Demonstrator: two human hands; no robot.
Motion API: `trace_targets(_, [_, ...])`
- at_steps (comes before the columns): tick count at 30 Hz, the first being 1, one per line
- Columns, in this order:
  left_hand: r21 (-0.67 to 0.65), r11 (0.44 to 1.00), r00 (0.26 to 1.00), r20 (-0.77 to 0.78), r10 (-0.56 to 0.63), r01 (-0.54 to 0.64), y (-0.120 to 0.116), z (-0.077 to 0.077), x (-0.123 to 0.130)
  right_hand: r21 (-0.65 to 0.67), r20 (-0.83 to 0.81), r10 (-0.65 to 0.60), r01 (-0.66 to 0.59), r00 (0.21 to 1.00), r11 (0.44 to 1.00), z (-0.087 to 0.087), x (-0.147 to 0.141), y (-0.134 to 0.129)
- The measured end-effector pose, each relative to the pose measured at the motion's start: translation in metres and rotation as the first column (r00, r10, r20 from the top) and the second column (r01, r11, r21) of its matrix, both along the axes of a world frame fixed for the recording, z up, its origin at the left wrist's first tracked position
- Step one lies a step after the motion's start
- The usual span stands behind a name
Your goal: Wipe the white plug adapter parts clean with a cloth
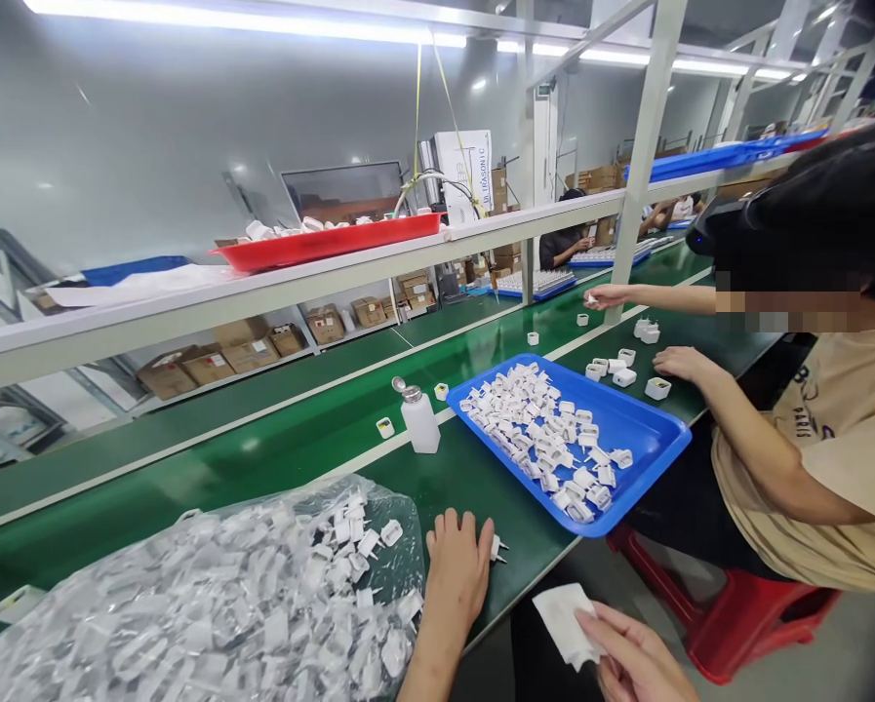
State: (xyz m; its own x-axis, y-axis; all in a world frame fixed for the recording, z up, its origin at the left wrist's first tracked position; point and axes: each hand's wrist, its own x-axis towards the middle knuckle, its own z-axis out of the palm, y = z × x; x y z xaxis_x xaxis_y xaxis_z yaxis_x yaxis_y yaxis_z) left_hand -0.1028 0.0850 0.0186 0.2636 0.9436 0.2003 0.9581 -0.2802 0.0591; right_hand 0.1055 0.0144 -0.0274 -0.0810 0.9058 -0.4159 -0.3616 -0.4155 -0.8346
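My left hand rests on the green bench with its fingers curled down. A white two-pin plug housing pokes out from beneath it on the right side, pins outward; the rest is hidden by the fingers. Between the thumb and fingers of my right hand, off the bench's front edge, is a folded white cloth. Left of my left hand lies a large clear plastic bag full of white plug housings. A blue tray with many similar housings stands beyond my hands to the right.
A white pump bottle stands behind the bag, beside a green conveyor belt carrying scattered white housings. A co-worker sits at the right, handling parts. Above the belt, a shelf holds a red tray. A red stool is below.
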Motion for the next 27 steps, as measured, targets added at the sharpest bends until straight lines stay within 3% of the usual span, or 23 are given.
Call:
trace_targets(4, [-0.117,0.985,0.955,0.252,0.155,-0.129,-0.018,-0.004,-0.006,0.094,0.23,-0.043,0.021,0.972,0.995,0.008,0.002,0.008])
trace_targets(5, [-0.166,0.978,0.939,0.299,0.17,-0.124,-0.023,-0.007,-0.007,0.147,0.352,-0.11,0.062,0.929,0.987,0.009,0.0,0.011])
trace_targets(7, [-0.229,0.971,0.948,0.292,0.13,-0.063,-0.03,-0.015,-0.007,0.359,0.579,-0.286,0.077,0.763,0.93,0.007,-0.009,0.019])
trace_targets(8, [-0.239,0.971,0.962,0.256,0.094,-0.031,-0.033,-0.019,-0.006,0.482,0.648,-0.36,0.005,0.671,0.876,0.005,-0.015,0.024])
trace_targets(10, [-0.216,0.976,0.985,0.172,0.022,0.016,-0.035,-0.028,-0.003,0.625,0.721,-0.402,-0.278,0.564,0.73,-0.002,-0.031,0.034])
trace_targets(12, [-0.171,0.984,0.994,0.104,-0.027,0.044,-0.034,-0.034,0.002,0.607,0.78,-0.33,-0.515,0.531,0.605,-0.009,-0.044,0.043])
trace_targets(13, [-0.157,0.986,0.996,0.08,-0.038,0.05,-0.033,-0.036,0.004,0.583,0.8,-0.292,-0.562,0.525,0.587,-0.012,-0.048,0.047])
trace_targets(20, [-0.242,0.97,0.997,0.071,-0.007,0.024,-0.028,-0.031,0.003,0.504,0.825,-0.158,-0.58,0.543,0.64,-0.013,-0.043,0.058])
trace_targets(24, [-0.257,0.966,0.993,0.119,0.014,0.017,-0.029,-0.03,0.0,0.49,0.851,-0.223,-0.564,0.476,0.665,-0.004,-0.041,0.064])
trace_targets(27, [-0.271,0.962,0.994,0.109,0.018,0.012,-0.028,-0.029,0.001,0.491,0.861,-0.263,-0.577,0.435,0.653,-0.004,-0.04,0.07])
